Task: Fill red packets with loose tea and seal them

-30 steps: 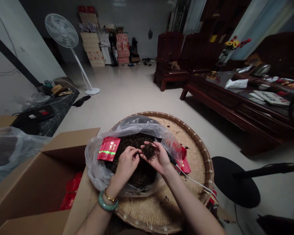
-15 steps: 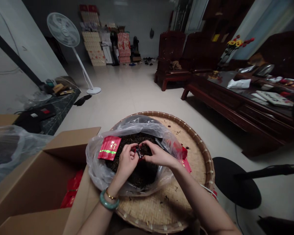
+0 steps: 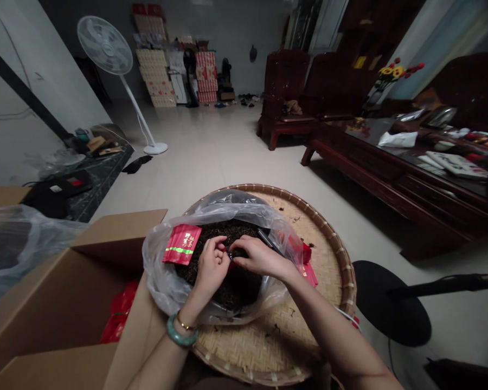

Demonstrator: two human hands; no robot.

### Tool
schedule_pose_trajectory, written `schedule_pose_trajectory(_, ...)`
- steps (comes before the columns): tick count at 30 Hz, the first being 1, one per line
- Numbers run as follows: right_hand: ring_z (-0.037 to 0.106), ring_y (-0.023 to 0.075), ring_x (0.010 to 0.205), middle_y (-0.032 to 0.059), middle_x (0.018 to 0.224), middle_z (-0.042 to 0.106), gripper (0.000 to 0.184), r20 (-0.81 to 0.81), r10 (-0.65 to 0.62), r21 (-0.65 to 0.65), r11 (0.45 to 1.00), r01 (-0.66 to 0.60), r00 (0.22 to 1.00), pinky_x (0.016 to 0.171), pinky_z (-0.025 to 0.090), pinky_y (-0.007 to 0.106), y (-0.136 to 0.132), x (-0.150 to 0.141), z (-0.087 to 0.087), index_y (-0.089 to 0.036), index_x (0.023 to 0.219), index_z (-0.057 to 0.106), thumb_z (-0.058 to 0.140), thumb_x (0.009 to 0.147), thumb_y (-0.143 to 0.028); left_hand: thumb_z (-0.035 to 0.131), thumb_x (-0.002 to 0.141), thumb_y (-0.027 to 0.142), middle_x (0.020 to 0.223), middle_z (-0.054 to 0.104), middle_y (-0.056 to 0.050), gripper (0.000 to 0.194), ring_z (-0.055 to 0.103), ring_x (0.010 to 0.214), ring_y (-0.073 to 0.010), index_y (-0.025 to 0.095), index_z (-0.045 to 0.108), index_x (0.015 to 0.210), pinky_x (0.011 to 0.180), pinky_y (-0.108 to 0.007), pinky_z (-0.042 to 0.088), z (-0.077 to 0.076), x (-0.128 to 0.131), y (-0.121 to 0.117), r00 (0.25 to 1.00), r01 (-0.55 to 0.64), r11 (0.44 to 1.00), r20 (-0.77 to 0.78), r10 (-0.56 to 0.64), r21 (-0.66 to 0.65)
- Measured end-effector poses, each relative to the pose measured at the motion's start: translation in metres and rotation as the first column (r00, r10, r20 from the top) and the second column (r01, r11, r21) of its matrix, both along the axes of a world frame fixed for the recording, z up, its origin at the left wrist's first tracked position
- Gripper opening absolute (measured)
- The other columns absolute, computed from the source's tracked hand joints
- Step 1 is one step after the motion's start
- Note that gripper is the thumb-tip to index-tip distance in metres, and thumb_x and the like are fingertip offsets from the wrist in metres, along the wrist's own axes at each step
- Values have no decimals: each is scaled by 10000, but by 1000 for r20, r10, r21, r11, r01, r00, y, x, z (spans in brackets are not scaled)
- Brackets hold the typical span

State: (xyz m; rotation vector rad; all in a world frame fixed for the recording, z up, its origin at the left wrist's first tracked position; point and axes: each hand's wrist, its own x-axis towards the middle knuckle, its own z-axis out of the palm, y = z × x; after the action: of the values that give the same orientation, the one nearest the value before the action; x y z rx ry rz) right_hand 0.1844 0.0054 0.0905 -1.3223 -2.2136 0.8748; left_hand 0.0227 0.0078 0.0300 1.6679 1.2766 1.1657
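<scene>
Red and glossy black, the small packet (image 3: 228, 253) is over the loose leaves (image 3: 238, 292), pinched in my left hand (image 3: 212, 264). Its long axis and direction are hidden. My right hand (image 3: 254, 255) curves beside it, grip unclear.

bag (image 3: 158, 281) glossy plastic; tray (image 3: 268, 349) woven, bamboo perhaps

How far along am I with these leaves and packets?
Possibly done: the red pouches in the cardboard box, though their fill doesn't show. In hand: something small and mostly hidden, between left hand and right hand. Apparently left: the flat red packets, plus dark leaves in the plastic bag.
</scene>
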Motion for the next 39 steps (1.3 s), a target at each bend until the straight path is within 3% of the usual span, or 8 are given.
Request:
schedule_pose_trajectory(6, 620, 159, 649, 9, 749, 702, 257, -17, 25, -223, 974, -28, 1000, 611, 424, 231, 9, 7, -1, -186, 969, 701, 583, 741, -192, 463, 770, 88, 895, 473, -17, 387, 509, 618, -67, 183, 488, 1144, 560, -184, 478, 1, 2, -5, 994, 98, 992, -58, -94, 74)
schedule_pose_trajectory(12, 623, 213, 795, 92, 826, 694, 214, 169, -57, -48, 997, 66, 984, 672, 401, 255, 2, -1, -1, -155, 872, 710, 565, 717, -125, 463, 768, 72, 900, 463, -12, 430, 507, 590, -50, 187, 451, 1182, 551, -173, 469, 0, 7, -7, 997, 52, 994, -55, -47, 96)
schedule_pose_trajectory(16, 594, 201, 803, 99, 888, 607, 224, 258, -81, -4, 996, 85, 963, 685, 396, 263, 1, -4, 0, -138, 939, 668, 580, 734, -140, 461, 754, 61, 882, 472, -10, 446, 496, 582, -52, 181, 447, 1184, 530, -167, 461, -2, 12, -8, 998, 51, 995, -45, -47, 90)
schedule_pose_trajectory(21, 542, 170, 848, 51, 955, 509, 335, 113, -109, 4, 994, 109, 988, 747, 409, 264, 1, 2, 3, -163, 1014, 612, 671, 684, -154, 459, 704, 19, 878, 481, -12, 489, 499, 618, -64, 184, 464, 1164, 535, -163, 464, -7, 13, -6, 1000, 24, 998, -10, -24, 65)
schedule_pose_trajectory(25, 531, 159, 833, 38, 906, 523, 232, 20, -105, 10, 994, 105, 994, 784, 416, 274, 0, 7, 0, -167, 941, 642, 641, 715, -113, 459, 705, 24, 882, 483, -15, 482, 499, 611, -63, 181, 464, 1161, 523, -159, 457, -9, 12, -4, 1000, 23, 999, 16, -24, 45)
schedule_pose_trajectory(29, 541, 175, 843, 64, 880, 542, 236, 108, -52, 21, 999, 50, 993, 781, 412, 272, -1, 6, -4, -161, 951, 684, 578, 759, -73, 454, 749, 48, 912, 492, -36, 445, 537, 685, -89, 179, 458, 1175, 564, -182, 479, -8, 14, -7, 1000, 19, 998, -6, -18, 64)
schedule_pose_trajectory(33, 555, 164, 755, 69, 870, 524, 239, 251, -77, 12, 997, 76, 965, 712, 408, 266, -3, -2, -2, -161, 930, 704, 548, 773, -72, 450, 764, 41, 926, 489, -48, 440, 554, 791, -128, 186, 462, 1179, 635, -226, 495, -5, 17, -11, 996, -17, 981, -86, 34, 191)
schedule_pose_trajectory(39, 545, 150, 752, 41, 838, 519, 258, 206, -106, 14, 994, 105, 973, 712, 406, 252, -3, -8, -4, -204, 1003, 688, 562, 796, -117, 453, 760, 48, 971, 488, -63, 468, 553, 824, -147, 198, 443, 1202, 677, -258, 501, 0, 14, -12, 989, -19, 967, -140, 56, 252)
